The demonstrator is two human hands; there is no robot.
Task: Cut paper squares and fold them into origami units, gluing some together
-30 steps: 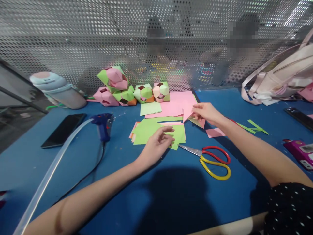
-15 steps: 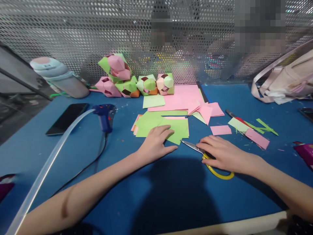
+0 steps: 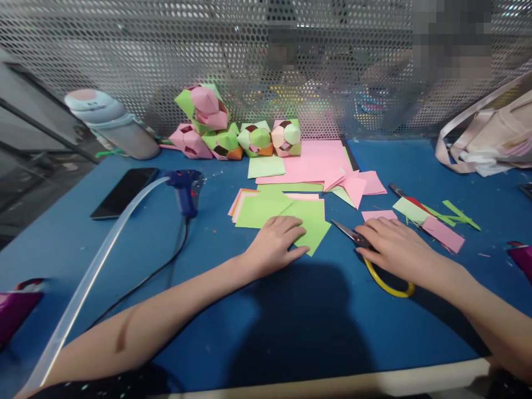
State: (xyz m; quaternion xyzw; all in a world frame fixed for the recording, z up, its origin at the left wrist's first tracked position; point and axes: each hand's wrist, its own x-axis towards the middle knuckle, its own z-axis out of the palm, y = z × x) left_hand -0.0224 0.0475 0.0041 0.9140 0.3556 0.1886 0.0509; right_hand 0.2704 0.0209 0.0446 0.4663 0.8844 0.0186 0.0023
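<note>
My left hand (image 3: 274, 244) lies on the green paper sheets (image 3: 266, 210), fingers stretched and thumb apart. Beneath its fingertips, a loose green sheet (image 3: 318, 233) sits askew, a corner jutting right and toward me. Pink and orange edges show under the pile. My right hand (image 3: 390, 244) grips the yellow-handled scissors (image 3: 388, 288) around the pivot, low over the blue table. Their blades point left toward the loose sheet, apart from it. A small pink paper strip (image 3: 378, 214) is partly behind my right fingers.
Folded paper balls (image 3: 222, 141) stand by the perforated metal panel (image 3: 324, 111). A blue glue gun (image 3: 185, 194) with a long clear stick is left, near a phone (image 3: 124, 193) and bottle (image 3: 120, 124). Pink sheets (image 3: 316, 160), paper scraps (image 3: 444, 233) and a bag (image 3: 499, 133) lie beyond and right.
The loose green sheet has slid out and turned under my left hand. My right hand has carried the scissors rightward, away from the paper. The view has shifted slightly.
</note>
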